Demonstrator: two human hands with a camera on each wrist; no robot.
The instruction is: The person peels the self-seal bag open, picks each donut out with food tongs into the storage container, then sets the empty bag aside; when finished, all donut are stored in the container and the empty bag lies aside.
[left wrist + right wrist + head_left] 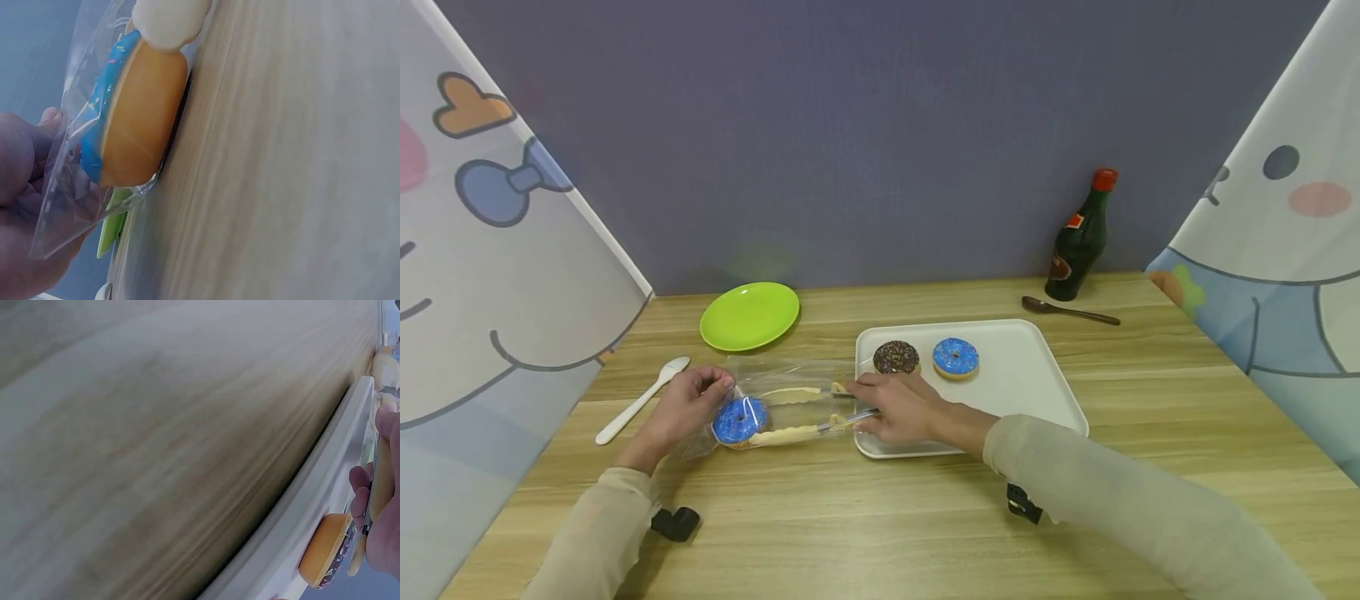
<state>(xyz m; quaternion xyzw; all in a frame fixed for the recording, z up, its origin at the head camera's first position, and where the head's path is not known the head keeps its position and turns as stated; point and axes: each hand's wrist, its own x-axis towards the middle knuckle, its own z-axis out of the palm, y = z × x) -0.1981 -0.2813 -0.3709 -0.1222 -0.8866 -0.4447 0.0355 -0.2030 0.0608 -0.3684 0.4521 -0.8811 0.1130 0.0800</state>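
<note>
A clear plastic bag (805, 369) lies stretched leftwards from the tray. Inside its left end is a doughnut with blue icing and sprinkles (739, 419). My left hand (688, 407) pinches the bag beside that doughnut. With my right hand (898, 407) I grip a pair of tongs (797, 434) with cream scalloped ends and metal parts. Their ends reach into the bag, and one tip (170, 24) is against or close to the doughnut. Beyond my right hand, a chocolate-iced doughnut (897, 356) and a second blue doughnut (956, 357) sit on the white tray (1037, 400).
A green plate (750, 316) stands at the back left, with a white spoon (642, 402) in front of it. At the back right are a dark bottle with a red cap (1078, 242) and a brown spoon (1070, 311). A purple-grey partition (865, 150) closes the far side.
</note>
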